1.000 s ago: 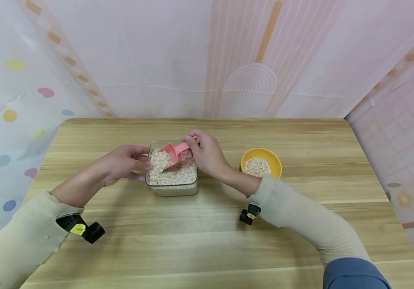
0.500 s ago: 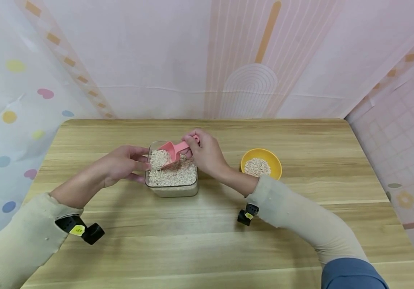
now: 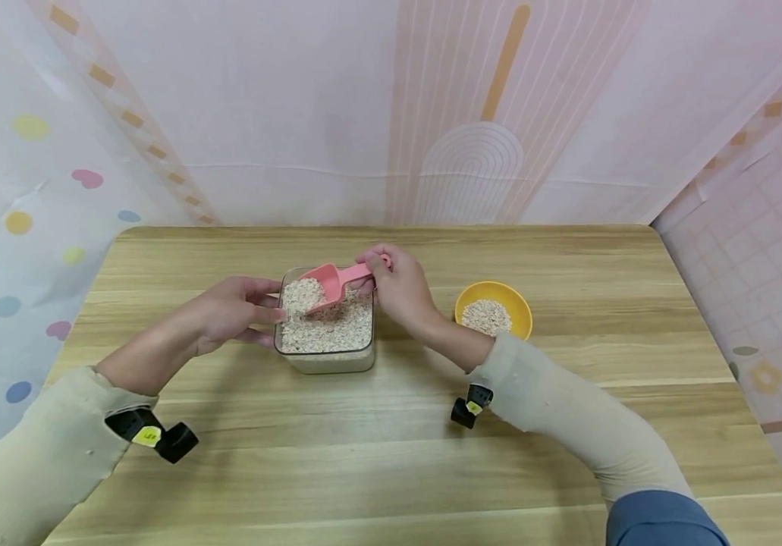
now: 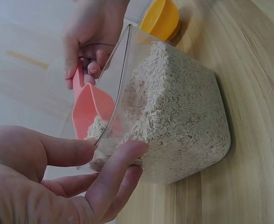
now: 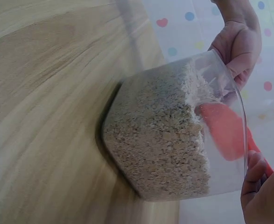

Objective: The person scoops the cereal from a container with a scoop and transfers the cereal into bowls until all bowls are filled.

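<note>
A clear square container (image 3: 325, 358) of oat flakes stands on the wooden table (image 3: 391, 455). My left hand (image 3: 237, 311) grips its left wall, thumb and fingers curled on the rim (image 4: 104, 154). My right hand (image 3: 400, 288) pinches the handle of a pink scoop (image 3: 325, 282), whose bowl is heaped with oats and raised just above the oats in the container. In the right wrist view the scoop (image 5: 225, 130) shows through the container's wall (image 5: 174, 140). A yellow bowl (image 3: 494, 307) with some oats sits to the right.
A pink patterned curtain hangs behind the table, and dotted sheeting on the left. Bare tabletop lies in front of the container and along the far edge (image 3: 391, 227). Small black wrist cameras (image 3: 158, 437) sit on both sleeves.
The right hand has lifted the scoop out of the oats, now loaded and level above the container. The left hand has stayed on the container's wall.
</note>
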